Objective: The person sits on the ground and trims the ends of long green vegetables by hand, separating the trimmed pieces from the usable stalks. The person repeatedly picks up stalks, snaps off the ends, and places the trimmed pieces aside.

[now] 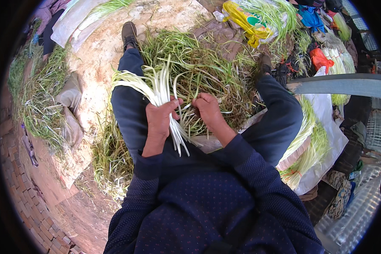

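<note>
My left hand point(162, 116) is closed around a bunch of pale stalks point(160, 87), which look like blanched garlic chives. White ends hang below the fist over my lap, and yellowish leaves fan out above my thigh. My right hand point(208, 111) is just to the right, with thumb and forefinger pinched on a thin green leaf point(197, 90). One pale stalk point(175, 85) bows up from beside my left thumb. Beneath both hands, between my legs, spreads a heap of green and brown leaf scraps point(209, 79).
Tied chive bundles point(295, 171) lie on white plastic sheeting point(325, 158) at my right. A metal bar point(339, 86) juts in beyond my right knee. More chives sit by a yellow bag point(241, 20) ahead. Another leaf heap point(44, 104) and a seated person point(50, 23) are at left.
</note>
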{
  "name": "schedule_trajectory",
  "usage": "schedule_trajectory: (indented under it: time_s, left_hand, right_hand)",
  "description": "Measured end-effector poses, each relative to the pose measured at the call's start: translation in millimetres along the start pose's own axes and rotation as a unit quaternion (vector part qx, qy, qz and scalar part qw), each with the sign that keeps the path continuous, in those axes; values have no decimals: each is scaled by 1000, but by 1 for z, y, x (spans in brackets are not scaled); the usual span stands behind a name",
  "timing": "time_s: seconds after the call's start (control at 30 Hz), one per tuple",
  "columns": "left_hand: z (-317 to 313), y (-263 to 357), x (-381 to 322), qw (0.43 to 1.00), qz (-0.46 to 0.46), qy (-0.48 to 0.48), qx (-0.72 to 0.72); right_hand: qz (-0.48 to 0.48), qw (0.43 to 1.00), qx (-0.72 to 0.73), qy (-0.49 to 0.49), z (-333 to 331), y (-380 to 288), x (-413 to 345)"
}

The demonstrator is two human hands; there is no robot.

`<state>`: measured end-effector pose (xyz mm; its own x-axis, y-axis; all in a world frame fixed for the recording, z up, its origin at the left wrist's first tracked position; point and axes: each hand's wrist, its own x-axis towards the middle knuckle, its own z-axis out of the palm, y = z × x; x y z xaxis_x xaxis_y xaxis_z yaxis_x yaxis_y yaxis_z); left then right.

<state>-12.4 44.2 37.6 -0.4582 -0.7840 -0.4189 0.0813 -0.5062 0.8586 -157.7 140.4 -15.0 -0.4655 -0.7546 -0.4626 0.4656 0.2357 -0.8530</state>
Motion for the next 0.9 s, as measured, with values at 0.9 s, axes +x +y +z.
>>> schedule_trajectory:
  time_s: [0.9]
  left_hand:
    - [-44, 44, -6, 991, 20, 46, -123]
  right_hand:
    - [-145, 905, -338, -213, 8, -11, -39]
